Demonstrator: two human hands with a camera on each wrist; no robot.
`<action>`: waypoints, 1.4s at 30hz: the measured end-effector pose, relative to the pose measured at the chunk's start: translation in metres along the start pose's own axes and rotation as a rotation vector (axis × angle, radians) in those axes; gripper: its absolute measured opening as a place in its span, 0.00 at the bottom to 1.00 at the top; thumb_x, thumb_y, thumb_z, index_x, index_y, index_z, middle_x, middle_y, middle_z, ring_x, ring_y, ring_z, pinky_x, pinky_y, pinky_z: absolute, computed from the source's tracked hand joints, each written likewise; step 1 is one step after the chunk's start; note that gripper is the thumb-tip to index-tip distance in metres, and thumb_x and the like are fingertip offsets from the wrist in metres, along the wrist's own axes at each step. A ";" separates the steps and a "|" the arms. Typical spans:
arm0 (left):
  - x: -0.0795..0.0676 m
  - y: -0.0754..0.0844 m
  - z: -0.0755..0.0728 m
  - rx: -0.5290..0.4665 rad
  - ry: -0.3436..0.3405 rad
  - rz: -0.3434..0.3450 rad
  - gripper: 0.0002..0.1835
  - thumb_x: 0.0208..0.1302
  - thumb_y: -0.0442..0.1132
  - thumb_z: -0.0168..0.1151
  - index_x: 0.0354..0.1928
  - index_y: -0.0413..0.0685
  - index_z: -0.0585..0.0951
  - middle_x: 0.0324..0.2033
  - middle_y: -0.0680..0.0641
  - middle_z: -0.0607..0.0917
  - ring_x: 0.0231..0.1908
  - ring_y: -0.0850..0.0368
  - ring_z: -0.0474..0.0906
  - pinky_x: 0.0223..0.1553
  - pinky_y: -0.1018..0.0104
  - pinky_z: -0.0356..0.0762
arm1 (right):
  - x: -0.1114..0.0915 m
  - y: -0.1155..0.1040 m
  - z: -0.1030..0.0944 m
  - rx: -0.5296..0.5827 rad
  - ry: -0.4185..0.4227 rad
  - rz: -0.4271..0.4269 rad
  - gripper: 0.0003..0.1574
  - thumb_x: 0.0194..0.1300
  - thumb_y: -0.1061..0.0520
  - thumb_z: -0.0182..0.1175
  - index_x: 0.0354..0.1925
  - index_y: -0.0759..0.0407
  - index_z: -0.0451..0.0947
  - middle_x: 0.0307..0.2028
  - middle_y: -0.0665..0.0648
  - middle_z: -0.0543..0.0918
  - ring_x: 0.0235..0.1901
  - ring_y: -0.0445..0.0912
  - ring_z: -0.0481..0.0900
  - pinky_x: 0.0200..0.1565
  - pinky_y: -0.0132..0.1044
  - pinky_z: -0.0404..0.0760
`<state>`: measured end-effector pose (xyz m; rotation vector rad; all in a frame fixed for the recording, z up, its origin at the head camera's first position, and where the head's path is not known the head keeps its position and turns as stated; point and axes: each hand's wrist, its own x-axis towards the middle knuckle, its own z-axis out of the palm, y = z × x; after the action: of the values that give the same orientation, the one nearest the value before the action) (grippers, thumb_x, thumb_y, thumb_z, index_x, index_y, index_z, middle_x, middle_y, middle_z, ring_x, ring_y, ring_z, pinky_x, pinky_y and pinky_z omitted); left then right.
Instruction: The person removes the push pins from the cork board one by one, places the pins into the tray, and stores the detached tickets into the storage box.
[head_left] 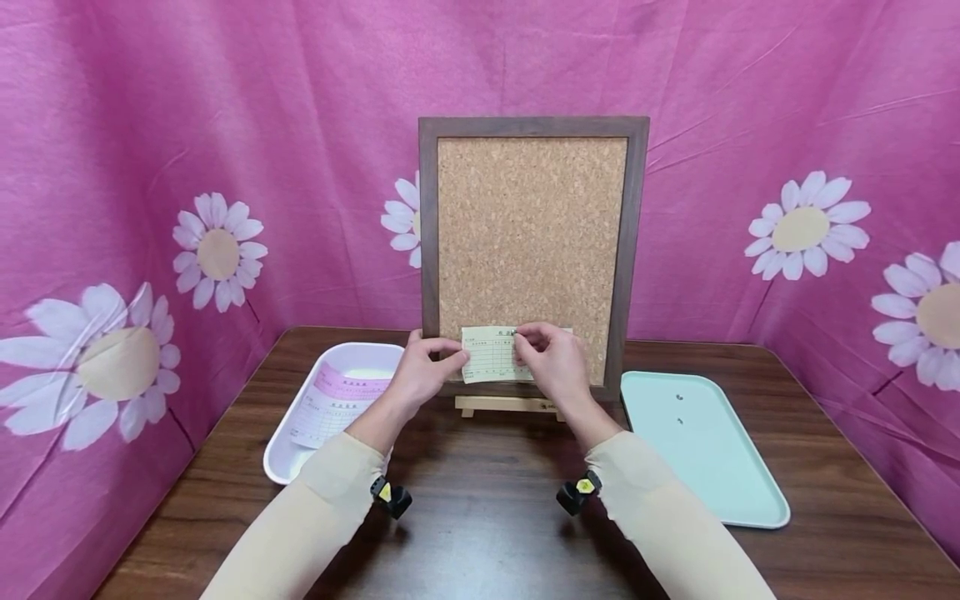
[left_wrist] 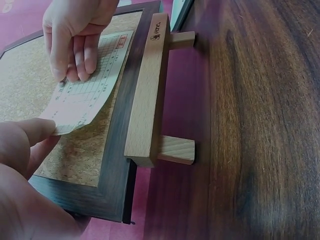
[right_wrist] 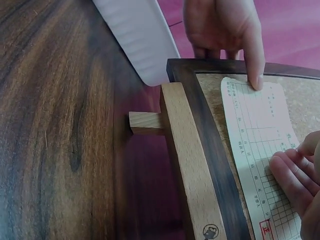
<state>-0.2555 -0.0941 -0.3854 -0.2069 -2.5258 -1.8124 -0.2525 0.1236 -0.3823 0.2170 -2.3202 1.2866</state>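
Note:
A pale yellow receipt slip (head_left: pixel 487 354) with a printed grid lies against the lower part of the cork board (head_left: pixel 532 233). My left hand (head_left: pixel 420 367) holds the slip's left edge with thumb and forefinger, while its other fingers are partly hidden at the frame's side. At the slip's top edge, my right hand (head_left: pixel 557 362) pinches a small dark push pin (left_wrist: pixel 62 83) between thumb and forefinger. The right hand's remaining fingers (right_wrist: pixel 295 175) lie over the slip's printed face. The pin's point is hidden.
The brown-framed board leans on a light wooden stand (left_wrist: pixel 147 100). To the left, a white tray (head_left: pixel 273 454) contains pink and white printed slips (head_left: pixel 337 408). On the right, a mint green tray (head_left: pixel 720 467) carries two small dark pins (head_left: pixel 679 397). Pink flowered cloth hangs behind.

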 end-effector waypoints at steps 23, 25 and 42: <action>-0.001 -0.001 0.000 -0.019 0.014 -0.002 0.14 0.69 0.39 0.73 0.50 0.36 0.91 0.80 0.30 0.60 0.82 0.29 0.52 0.84 0.37 0.49 | 0.006 -0.012 0.009 -0.102 0.043 0.051 0.07 0.66 0.60 0.65 0.37 0.63 0.88 0.26 0.58 0.92 0.21 0.48 0.90 0.38 0.41 0.88; -0.001 0.000 0.001 -0.020 0.012 -0.002 0.14 0.69 0.38 0.73 0.50 0.36 0.91 0.81 0.30 0.60 0.82 0.29 0.52 0.84 0.37 0.49 | 0.006 -0.011 0.009 -0.108 0.049 0.045 0.08 0.65 0.60 0.65 0.37 0.63 0.88 0.26 0.58 0.92 0.21 0.47 0.90 0.39 0.41 0.88; -0.001 -0.001 0.001 -0.002 0.013 -0.011 0.14 0.70 0.39 0.73 0.50 0.37 0.91 0.83 0.29 0.56 0.83 0.28 0.51 0.84 0.37 0.49 | 0.006 -0.006 0.010 -0.053 0.058 0.040 0.06 0.64 0.62 0.65 0.36 0.64 0.87 0.26 0.59 0.92 0.21 0.48 0.90 0.30 0.30 0.83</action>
<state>-0.2550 -0.0937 -0.3865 -0.1803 -2.5221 -1.8137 -0.2588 0.1126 -0.3796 0.1147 -2.3171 1.2321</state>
